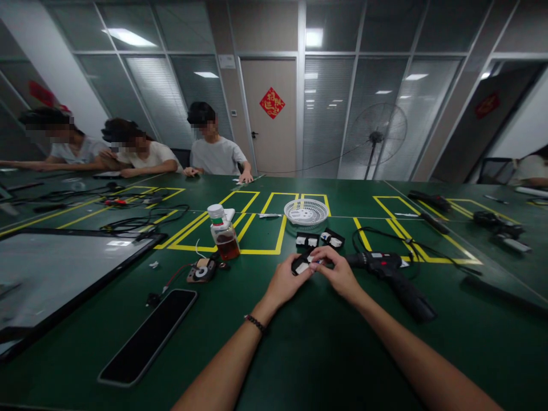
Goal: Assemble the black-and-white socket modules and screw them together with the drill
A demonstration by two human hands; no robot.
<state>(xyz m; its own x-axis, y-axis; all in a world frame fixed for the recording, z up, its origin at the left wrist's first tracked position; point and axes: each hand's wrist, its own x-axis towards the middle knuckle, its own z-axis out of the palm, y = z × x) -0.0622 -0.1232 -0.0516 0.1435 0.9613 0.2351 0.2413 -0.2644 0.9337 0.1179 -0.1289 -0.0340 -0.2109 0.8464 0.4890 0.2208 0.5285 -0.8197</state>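
My left hand (286, 282) and my right hand (336, 270) meet over the green table (308, 348), both closed around a small black part with a white face (302, 266). The fingers of my right hand pinch its right end. Two more small black-and-white parts (307, 240) (333, 238) lie just beyond my hands. A black electric screwdriver (391, 274) with a cable lies right beside my right hand.
A white round basket (306, 212) sits farther back. A bottle with brown liquid (223, 233), a small wired board (202, 270), a black phone (149, 335) and a large flat panel (55, 274) lie to the left. Three people sit at the far left.
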